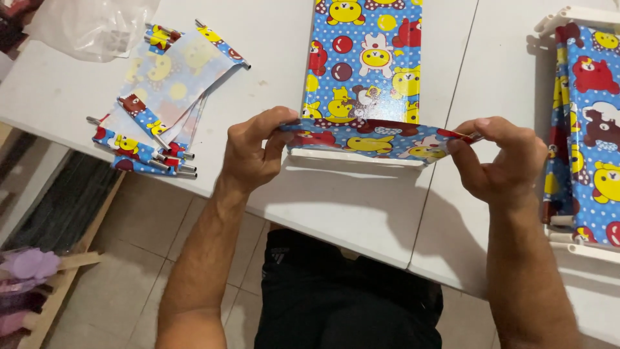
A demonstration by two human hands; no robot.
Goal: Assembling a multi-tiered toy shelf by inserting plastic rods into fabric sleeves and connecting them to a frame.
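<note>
A white counter (97, 90), smooth and matte with a seam running down its right part, carries everything here. Down its middle lies a long glossy blue sheet (361, 64) printed with yellow, red and white cartoon bears and dots, stretched over a white plastic frame (352, 157) whose near rail shows just under the sheet's folded front edge. At the far right edge stands a second frame (584, 129) covered in the same shiny print (only part of it is in view). On the left rests a loose stack of folded printed sheets (165, 97), their pale undersides up, with thin metal rods (174, 165) poking out of the hems. A crumpled clear plastic bag (90, 22) sits at the top left corner. The left hand (255, 152) pinches the sheet's near left corner, fingers (274, 119) closed on it; the right hand (500, 155) grips the near right corner, fingers (481, 123) tight on the fold.
</note>
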